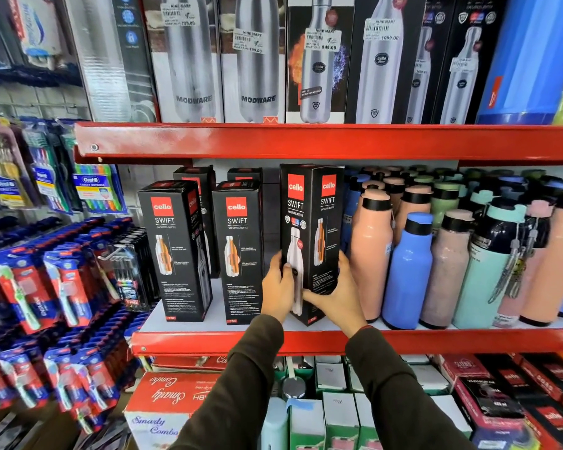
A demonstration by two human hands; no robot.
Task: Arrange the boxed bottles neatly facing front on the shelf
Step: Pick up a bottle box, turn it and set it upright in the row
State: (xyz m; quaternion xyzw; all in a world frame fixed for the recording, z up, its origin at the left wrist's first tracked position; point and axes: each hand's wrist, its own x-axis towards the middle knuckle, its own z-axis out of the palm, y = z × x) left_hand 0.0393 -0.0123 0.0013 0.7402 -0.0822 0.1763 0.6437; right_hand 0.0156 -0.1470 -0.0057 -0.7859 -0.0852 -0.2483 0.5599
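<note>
Three black Cello Swift bottle boxes stand in the front row of the middle shelf point(208, 323). The left box point(176, 248) and the middle box point(239, 251) stand upright near the shelf's front edge. The right box point(311, 222) is turned corner-forward, so two of its faces show. My left hand point(278, 287) grips its lower left side and my right hand point(337, 293) wraps its lower right side and bottom. Two more black boxes point(197, 180) stand behind the front row, mostly hidden.
Loose pink, blue and mint bottles point(407, 271) crowd the shelf just right of the held box. Red shelf lips point(306, 141) run above and below. Boxed steel bottles point(257, 60) fill the upper shelf. Toothbrush packs point(46, 280) hang at the left; cartons point(169, 394) sit below.
</note>
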